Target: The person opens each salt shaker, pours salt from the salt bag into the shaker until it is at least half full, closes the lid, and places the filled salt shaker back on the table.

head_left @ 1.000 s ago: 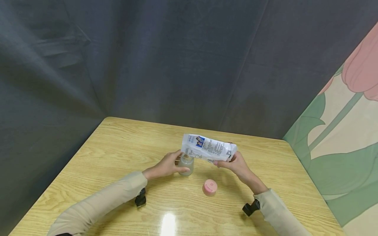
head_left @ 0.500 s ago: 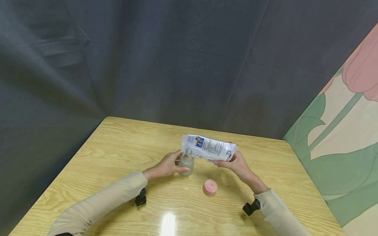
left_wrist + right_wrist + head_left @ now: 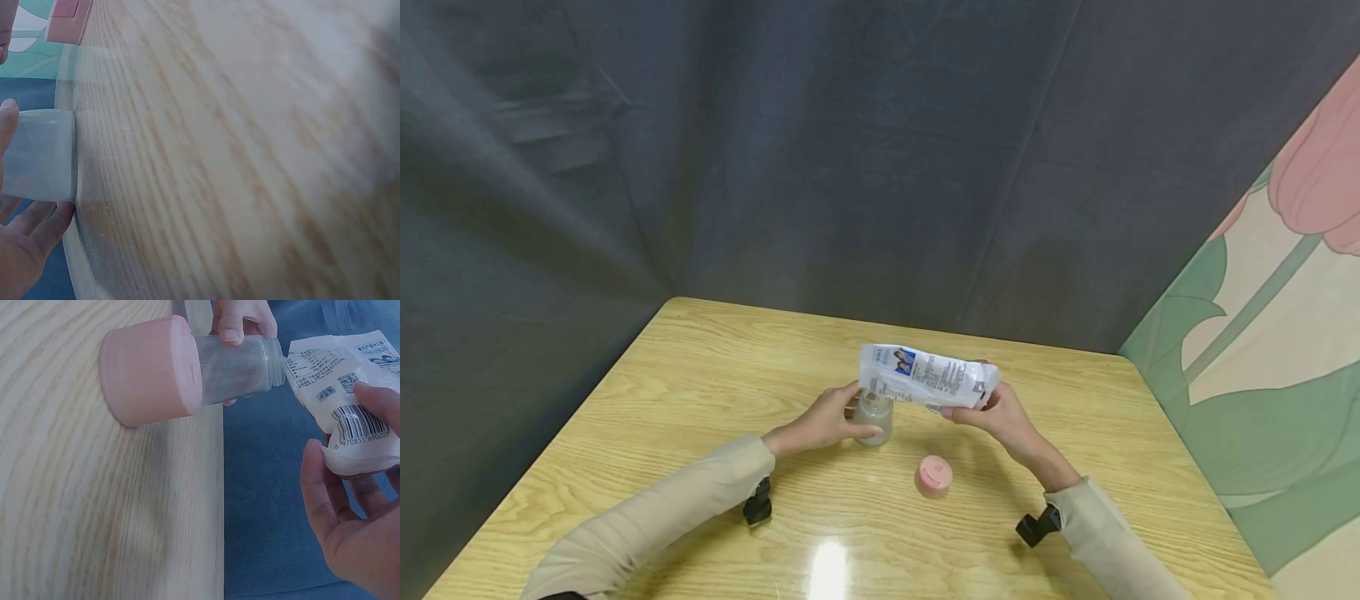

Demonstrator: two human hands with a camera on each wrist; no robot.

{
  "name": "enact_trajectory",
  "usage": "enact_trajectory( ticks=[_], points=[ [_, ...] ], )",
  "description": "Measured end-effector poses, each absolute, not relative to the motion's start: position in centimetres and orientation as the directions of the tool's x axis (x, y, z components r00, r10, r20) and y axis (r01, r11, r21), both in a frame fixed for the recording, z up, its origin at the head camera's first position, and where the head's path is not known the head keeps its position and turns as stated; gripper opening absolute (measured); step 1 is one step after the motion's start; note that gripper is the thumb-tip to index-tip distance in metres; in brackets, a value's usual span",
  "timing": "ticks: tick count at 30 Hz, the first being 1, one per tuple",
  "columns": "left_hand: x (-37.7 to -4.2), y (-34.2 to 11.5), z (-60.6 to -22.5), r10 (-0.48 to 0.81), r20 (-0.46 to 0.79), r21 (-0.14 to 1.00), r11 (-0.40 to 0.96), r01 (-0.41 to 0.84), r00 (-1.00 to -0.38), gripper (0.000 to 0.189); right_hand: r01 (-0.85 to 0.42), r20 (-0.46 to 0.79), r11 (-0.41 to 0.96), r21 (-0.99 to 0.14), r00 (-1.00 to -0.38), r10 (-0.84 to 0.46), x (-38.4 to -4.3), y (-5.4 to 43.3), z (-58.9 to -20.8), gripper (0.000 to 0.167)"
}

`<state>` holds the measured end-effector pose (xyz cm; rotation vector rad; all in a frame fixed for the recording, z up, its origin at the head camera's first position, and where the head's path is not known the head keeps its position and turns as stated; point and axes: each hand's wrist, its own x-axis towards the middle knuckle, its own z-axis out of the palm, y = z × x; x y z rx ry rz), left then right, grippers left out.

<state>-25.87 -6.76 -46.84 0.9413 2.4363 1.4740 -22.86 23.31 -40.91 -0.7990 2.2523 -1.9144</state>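
Observation:
In the head view, my left hand (image 3: 823, 423) holds a small clear jar (image 3: 874, 423), thumb in front and fingers behind. The jar stands upright and uncapped on the table, its body cloudy whitish. My right hand (image 3: 1006, 421) grips one end of a white printed bag (image 3: 928, 375) and holds it up, lying nearly level. The bag's far end hangs over the jar's mouth; in the right wrist view this end comes right up to the threaded rim (image 3: 275, 362). A pink lid (image 3: 933, 477) sits on the table between the hands.
The wooden table (image 3: 737, 350) has a dark curtain (image 3: 865, 167) behind it and a flower-patterned wall (image 3: 1262, 333) at the right. A black wrist camera (image 3: 757, 502) is strapped below the left sleeve, another wrist camera (image 3: 1039, 527) below the right.
The bag's far end has dipped slightly toward the jar and shifted a little left. Both hands keep their holds; the jar and the lid stay in place.

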Motion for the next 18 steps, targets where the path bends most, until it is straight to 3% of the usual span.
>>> enact_trajectory(
  ticks=[18],
  points=[
    [-25.72,-6.75,-46.68,0.577,0.191,0.841,0.322,0.436,-0.794,0.074,-0.337,0.269,0.084,-0.938,-0.858,-0.438,-22.93,23.37,-40.86,0.053]
  ],
)
